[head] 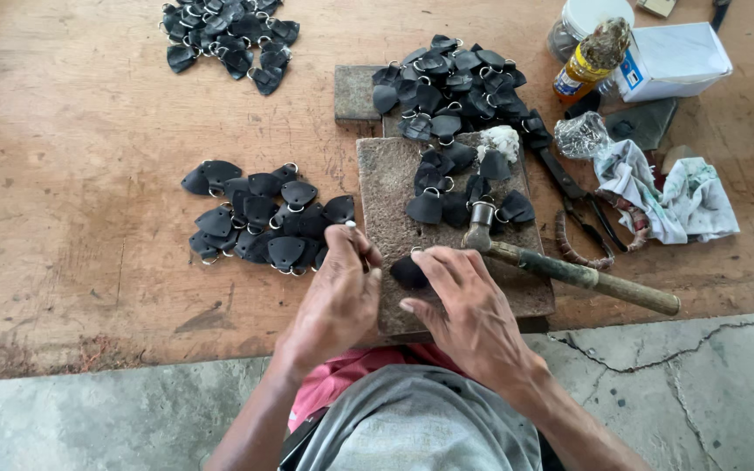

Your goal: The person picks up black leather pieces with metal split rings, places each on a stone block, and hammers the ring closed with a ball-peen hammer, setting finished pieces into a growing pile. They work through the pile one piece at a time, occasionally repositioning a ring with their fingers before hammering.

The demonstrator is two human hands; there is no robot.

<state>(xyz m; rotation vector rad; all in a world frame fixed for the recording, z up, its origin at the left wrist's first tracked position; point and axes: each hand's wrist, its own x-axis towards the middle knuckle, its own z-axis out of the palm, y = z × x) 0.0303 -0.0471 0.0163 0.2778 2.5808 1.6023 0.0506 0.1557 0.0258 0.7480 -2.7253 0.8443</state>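
Note:
My left hand (338, 301) grips a thin metal punch (358, 242), held upright at the left edge of a worn brown work block (386, 187). My right hand (469, 310) lies on the block's near part, its fingertips pinning a black leather piece (407, 273) with a small metal ring. The two hands sit close together, the punch just left of the piece. A hammer (569, 272) rests on the block right beside my right hand, its metal head (480, 228) near several more black pieces (455, 192).
Piles of black ringed leather pieces lie left of the block (259, 218), behind it (455, 87) and at the far left (229, 35). On the right are pliers (582, 205), rags (674, 196), a white box (674, 61), a bottle (591, 57) and a jar (582, 22).

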